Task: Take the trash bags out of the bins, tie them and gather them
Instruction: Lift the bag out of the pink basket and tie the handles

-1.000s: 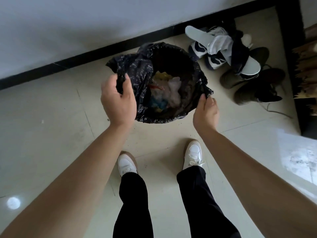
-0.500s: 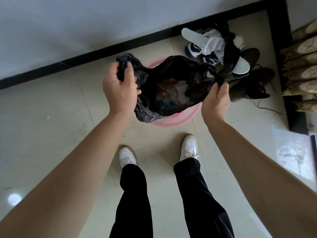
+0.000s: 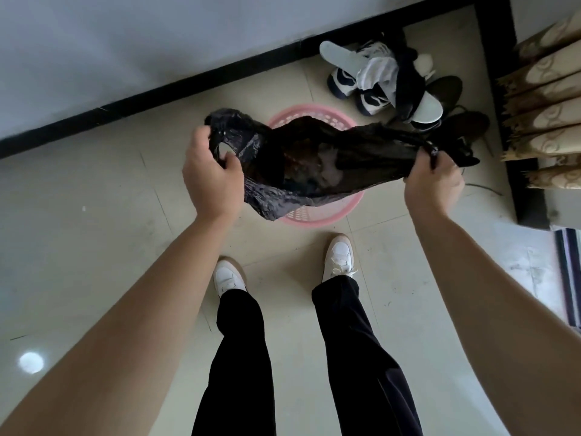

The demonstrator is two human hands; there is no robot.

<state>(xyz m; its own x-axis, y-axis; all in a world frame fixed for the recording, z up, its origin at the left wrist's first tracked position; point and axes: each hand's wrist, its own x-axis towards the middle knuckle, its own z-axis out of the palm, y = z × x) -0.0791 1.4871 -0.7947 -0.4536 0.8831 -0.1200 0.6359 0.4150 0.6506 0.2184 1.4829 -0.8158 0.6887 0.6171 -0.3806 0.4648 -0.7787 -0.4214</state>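
black trash bag (image 3: 314,158) mid-frame, stretched above pink perforated bin (image 3: 317,212) | left hand (image 3: 210,177) fingers curled gripping left rim | right hand (image 3: 435,180) clenching right rim | shoe pile (image 3: 386,86) upper right

Crinkled glossy plastic bag (image 3: 314,158); perforated plastic bin (image 3: 317,212)

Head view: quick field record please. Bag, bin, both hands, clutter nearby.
bag: black trash bag, mouth stretched wide between both hands, trash visible inside
left hand: left hand grips the bag's left edge
right hand: right hand grips the bag's right edge
bin: pink perforated bin on the tile floor, under the bag
bag tied: no
clutter: pile of shoes by the wall, beyond the bin
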